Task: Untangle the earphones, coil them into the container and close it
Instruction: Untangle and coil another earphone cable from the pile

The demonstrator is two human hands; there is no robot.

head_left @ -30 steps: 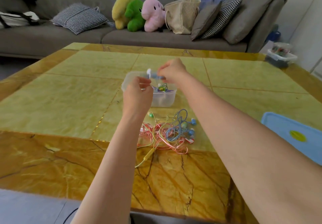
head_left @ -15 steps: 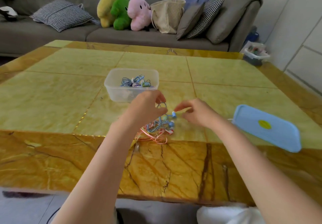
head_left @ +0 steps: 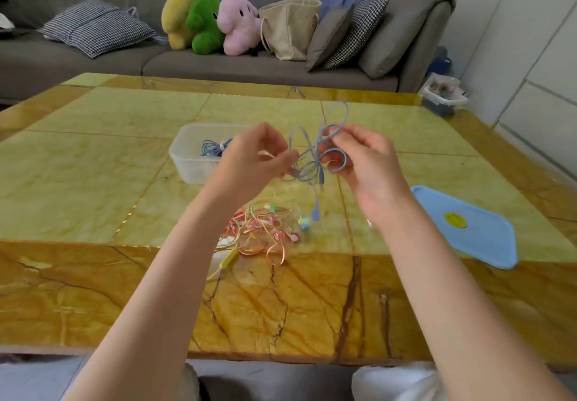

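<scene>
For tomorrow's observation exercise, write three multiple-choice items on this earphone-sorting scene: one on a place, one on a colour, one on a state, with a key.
1. Where does the lid lie?
A. On the table, to the person's right
B. On the container
C. On the sofa

2. What colour are the earphones held up between the hands?
A. Red
B. Blue
C. Black

3. How is the container now?
A. Closed and empty
B. Tipped on its side
C. Open, with a blue cable inside

Key: 1 A, the lid rests flat on the table; 2 B, the left hand and right hand pinch a blue cable; 3 C, no lid on it, coil visible.
</scene>
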